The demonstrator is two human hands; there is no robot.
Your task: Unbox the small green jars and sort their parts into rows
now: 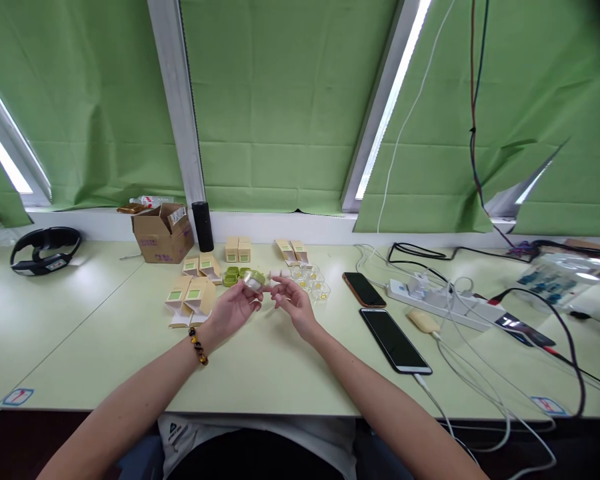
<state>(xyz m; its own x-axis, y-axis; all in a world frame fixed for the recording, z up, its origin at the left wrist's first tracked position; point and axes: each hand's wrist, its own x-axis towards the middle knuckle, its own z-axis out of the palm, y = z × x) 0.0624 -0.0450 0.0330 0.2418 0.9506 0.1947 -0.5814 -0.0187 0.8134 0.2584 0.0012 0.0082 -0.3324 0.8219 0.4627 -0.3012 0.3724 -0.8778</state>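
"Work at close quarters: a person's left hand (233, 311) pinches a small shiny piece (253, 281) above a pale table (275, 380). How do the hands stand?"

"The left, palm turned up, has its fingers loosely curled around the piece. The right hand (295, 305) is half open just beside it, fingers bent; whether it touches or holds anything cannot be told."

"And the step?"

"Fingertip handling of that single piece, by all appearances, near a group of green cups (231, 276). Clear pieces (314, 281) lie to the right, beige cartons (192, 300) to the left."

"What does the next move call for?"

"A steady left pinch, one would judge, and a light right touch; so small a piece could easily slip."
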